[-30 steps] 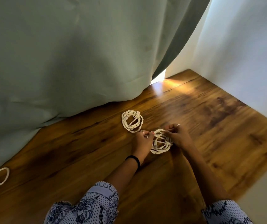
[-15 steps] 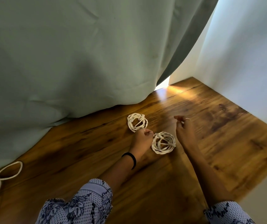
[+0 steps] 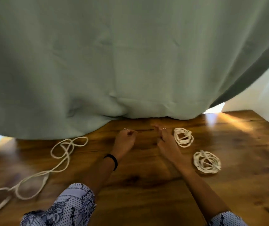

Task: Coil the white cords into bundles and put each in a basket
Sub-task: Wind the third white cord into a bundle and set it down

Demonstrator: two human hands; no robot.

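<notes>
Wooden floor (image 3: 146, 185) carries two coiled bundles (image 3: 206, 162) beside the right hand (image 3: 167, 141); loose cord (image 3: 62, 154) lies left of it. Both hands, left hand (image 3: 124, 139) included, hold nothing, fingers loosely curled. No basket visible. Risk: untied coils could spring open when lifted.

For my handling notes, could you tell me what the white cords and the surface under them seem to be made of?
The loose cord and the two coiled bundles look like soft, matte braided cotton or similar fibre; they lie limp. The tabletop looks like wood or wood-look laminate: brown grain, with a glossy finish reflecting light.
</notes>
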